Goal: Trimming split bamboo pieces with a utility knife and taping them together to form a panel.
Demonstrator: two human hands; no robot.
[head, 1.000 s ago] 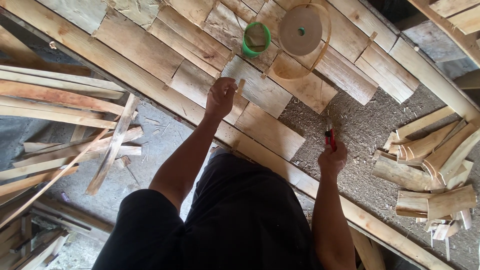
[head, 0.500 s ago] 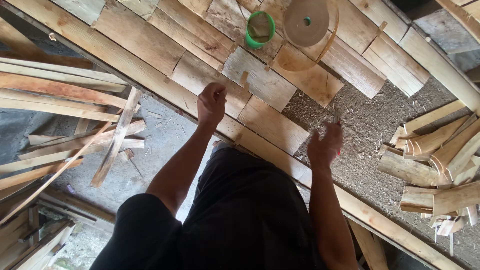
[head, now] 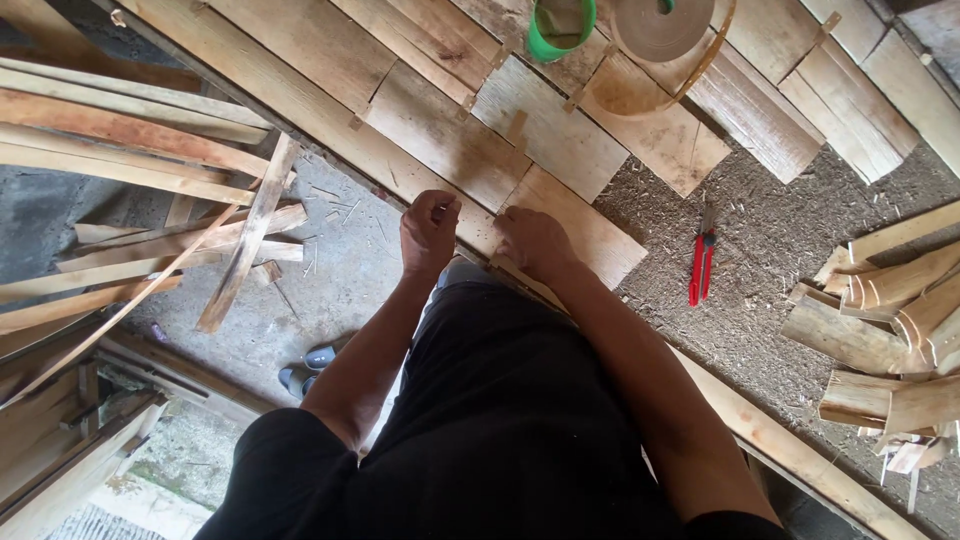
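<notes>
Looking down past a black shirt, both of the person's hands sit side by side at the near edge of a wooden panel, right where it meets a long wooden beam running diagonally under the whole layout. Left hand is curled into a loose fist with the fingertips pinched together on the beam edge; can't tell if there's anything small in that pinch, it's too tiny to see. Right hand is knuckles up, fingers bent down onto the corner of the panel, pressing or gripping its edge. Whatever's under those fingers is hidden.

That panel is one of several flat bamboo-ish boards laid edge to edge across the beam, with little wooden tabs at the joints.

Red-handled pliers are lying on the gritty surface off to the right, well apart from the hands, nobody touching them. Up top there's a green tape roll and a big roll of tan banding with its loose end curling down over the boards.

Pile of split bamboo pieces on the far right, and a messy stack of long wooden slats on the left. A pair of grey sandals sits on the concrete floor below.
</notes>
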